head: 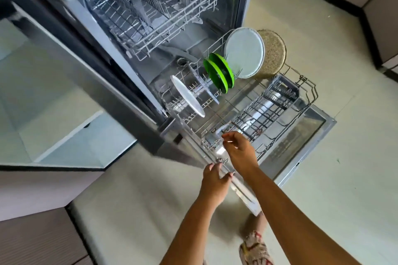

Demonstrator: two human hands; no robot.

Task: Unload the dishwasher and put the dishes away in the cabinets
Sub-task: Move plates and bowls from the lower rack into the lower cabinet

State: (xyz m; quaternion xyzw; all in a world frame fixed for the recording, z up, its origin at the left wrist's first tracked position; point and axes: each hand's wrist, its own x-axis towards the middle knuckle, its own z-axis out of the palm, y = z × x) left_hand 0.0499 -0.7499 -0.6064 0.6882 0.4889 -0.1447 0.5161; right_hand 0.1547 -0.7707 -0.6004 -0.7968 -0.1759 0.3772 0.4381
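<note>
The dishwasher stands open with its lower rack (305, 84) pulled out over the lowered door (318, 135). In the rack a white plate (188, 97) stands at the left, two green plates (219, 74) behind it, then a large pale plate (245, 52) and a speckled brown plate (274, 54). A dark cutlery basket (269, 107) sits on the rack's right side. My right hand (239, 150) pinches the rack's front wire. Just below it, my left hand (215, 180) rests with fingers apart against the rack's front corner and holds nothing.
The upper rack (163, 6) is partly pulled out and looks bare. A glass-topped counter (43, 92) juts in at the left. Cabinet fronts with a dark plinth (366, 19) run along the far right. Pale floor surrounds the door, and my foot (256, 245) stands near its corner.
</note>
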